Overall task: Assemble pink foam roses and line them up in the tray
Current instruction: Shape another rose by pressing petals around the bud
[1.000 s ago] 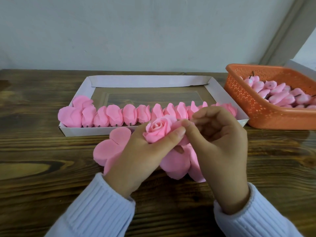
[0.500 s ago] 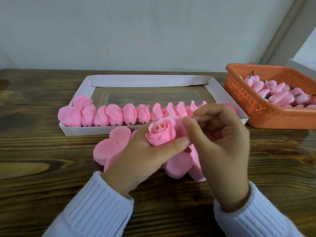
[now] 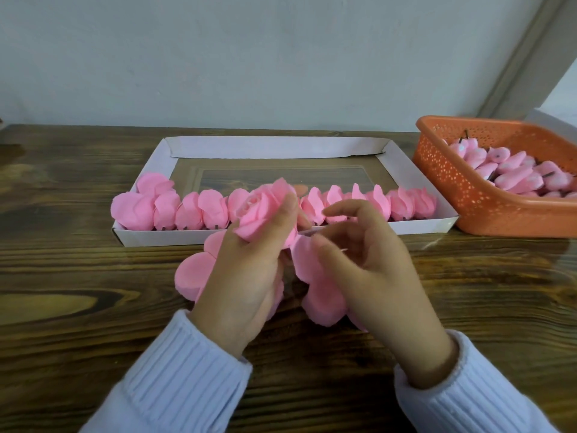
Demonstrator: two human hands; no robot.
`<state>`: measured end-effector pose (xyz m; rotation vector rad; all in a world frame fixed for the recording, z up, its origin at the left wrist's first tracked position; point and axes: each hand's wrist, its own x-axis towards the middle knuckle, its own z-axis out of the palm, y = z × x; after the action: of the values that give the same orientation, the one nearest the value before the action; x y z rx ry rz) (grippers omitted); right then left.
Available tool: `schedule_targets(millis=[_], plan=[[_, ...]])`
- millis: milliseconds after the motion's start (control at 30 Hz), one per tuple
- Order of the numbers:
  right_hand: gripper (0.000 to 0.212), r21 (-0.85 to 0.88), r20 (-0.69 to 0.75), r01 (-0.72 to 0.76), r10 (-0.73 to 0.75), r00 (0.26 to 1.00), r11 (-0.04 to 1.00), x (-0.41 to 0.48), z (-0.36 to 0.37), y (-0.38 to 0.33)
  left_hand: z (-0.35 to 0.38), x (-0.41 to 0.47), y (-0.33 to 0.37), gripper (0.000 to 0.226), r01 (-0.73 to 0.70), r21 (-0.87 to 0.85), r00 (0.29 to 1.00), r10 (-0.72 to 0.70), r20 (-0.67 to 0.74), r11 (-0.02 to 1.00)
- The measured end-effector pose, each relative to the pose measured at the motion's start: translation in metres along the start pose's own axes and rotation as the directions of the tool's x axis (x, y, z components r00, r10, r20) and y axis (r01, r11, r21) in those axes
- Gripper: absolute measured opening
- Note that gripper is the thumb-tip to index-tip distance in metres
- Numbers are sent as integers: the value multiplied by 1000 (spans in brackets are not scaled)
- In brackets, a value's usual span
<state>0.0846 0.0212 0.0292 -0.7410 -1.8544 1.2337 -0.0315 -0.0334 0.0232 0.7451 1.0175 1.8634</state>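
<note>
My left hand (image 3: pixel 249 270) grips a pink foam rose (image 3: pixel 263 210), lifted in front of the white tray (image 3: pixel 278 147). A row of several finished pink roses (image 3: pixel 199 210) lines the tray's near edge. My right hand (image 3: pixel 371 260) hovers just right of the rose with fingers apart and curled, holding nothing I can see. Flat pink foam petal pieces (image 3: pixel 321 295) lie on the table under both hands, partly hidden by them.
An orange perforated basket (image 3: pixel 449 182) at the right holds several pink rose buds (image 3: pixel 512 173) with dark stems. The dark wooden table (image 3: pixel 78 292) stretches around; a pale wall stands behind. The tray's back half shows its bare floor.
My left hand has raised the rose and tilted it toward the tray. My right hand has let go of the rose and drawn back to the right, fingers spreading.
</note>
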Motion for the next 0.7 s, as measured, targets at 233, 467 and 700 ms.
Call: schedule_targets(millis=[233,467,700], plan=[[25,-235,-103,240,-270,957,942,-6,2,-2,-1,0,-1,40,-62,187,992,81,-94,980],[10,-286,-148,404,-456,877,869,-11,4,-4,3,-4,-4,47,-73,315,994,95,-57,946],[10,-306,-204,378,-448,870,874,-8,2,-2,5,-9,-2,41,-112,410,994,99,54,905]])
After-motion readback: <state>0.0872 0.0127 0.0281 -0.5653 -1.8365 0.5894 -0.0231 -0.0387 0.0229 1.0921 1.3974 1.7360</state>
